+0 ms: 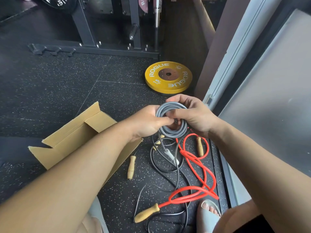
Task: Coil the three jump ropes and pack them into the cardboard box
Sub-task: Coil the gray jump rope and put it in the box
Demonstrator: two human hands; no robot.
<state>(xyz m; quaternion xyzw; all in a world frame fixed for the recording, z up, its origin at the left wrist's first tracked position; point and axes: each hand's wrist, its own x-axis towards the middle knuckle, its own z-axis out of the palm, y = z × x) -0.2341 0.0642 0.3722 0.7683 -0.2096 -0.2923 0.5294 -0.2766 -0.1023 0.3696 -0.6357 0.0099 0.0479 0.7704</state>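
Both hands are up over the middle of the frame, and between them is the grey jump rope, wound into a tight round coil. The left hand has its fingers wrapped round the coil's left side. The right hand grips the right side, thumb laid across the front and fingers curled over the top. A loose end drops from the coil to a pale handle hanging just above the speckled rubber floor. The cardboard box lies open at lower left, partly under the left forearm. The red jump rope sprawls uncoiled at lower right, tangled with the thin black jump rope, and wooden handles lie scattered around them. A yellow weight plate lies flat above the hands, and a sandalled foot shows at the bottom edge.
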